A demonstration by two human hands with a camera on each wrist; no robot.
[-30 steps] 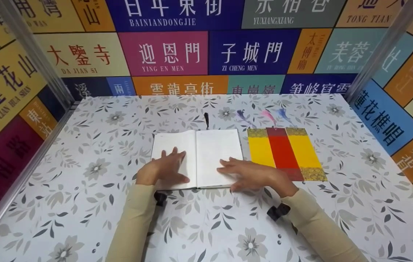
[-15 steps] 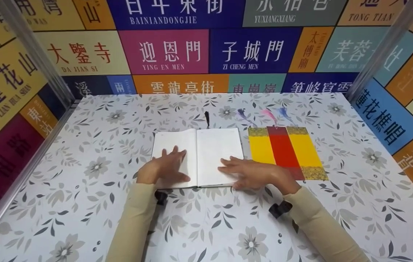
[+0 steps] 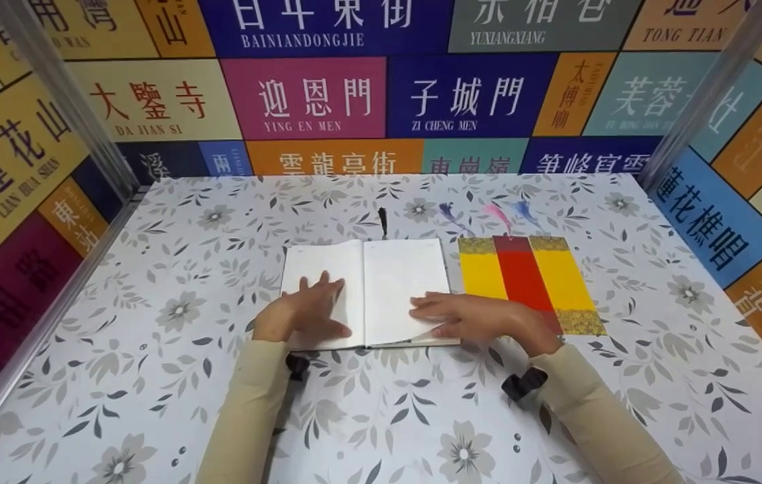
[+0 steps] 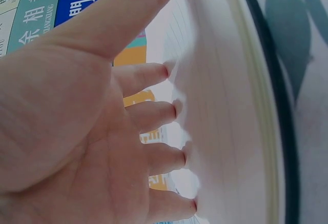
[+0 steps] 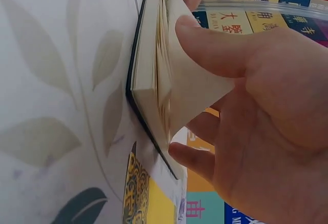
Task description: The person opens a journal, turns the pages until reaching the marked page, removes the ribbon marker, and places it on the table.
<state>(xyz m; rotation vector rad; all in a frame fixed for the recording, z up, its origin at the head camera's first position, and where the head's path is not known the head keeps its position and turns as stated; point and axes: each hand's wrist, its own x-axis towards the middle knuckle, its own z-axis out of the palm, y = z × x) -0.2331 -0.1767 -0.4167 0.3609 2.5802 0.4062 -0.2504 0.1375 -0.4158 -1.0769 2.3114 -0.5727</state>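
An open white notebook (image 3: 394, 275) lies flat on the floral table (image 3: 152, 390). My left hand (image 3: 307, 312) rests on the left page with straight, spread fingers; in the left wrist view the fingertips (image 4: 177, 108) press on the lined paper (image 4: 225, 106). My right hand (image 3: 475, 319) is at the lower right corner of the right page. In the right wrist view its thumb (image 5: 215, 47) and fingers pinch a few lifted pages (image 5: 189, 96) above the rest of the notebook block (image 5: 146, 55).
Three card bookmarks (image 3: 525, 282), yellow, red and yellow with gold ends and tassels (image 3: 498, 215), lie just right of the notebook. A black ribbon (image 3: 382, 220) sticks out above its spine. Colourful sign-covered walls enclose the table on three sides.
My right hand has slid a little to the right, and the lower right corner of the right page has lifted off the block. The left hand has stayed put.
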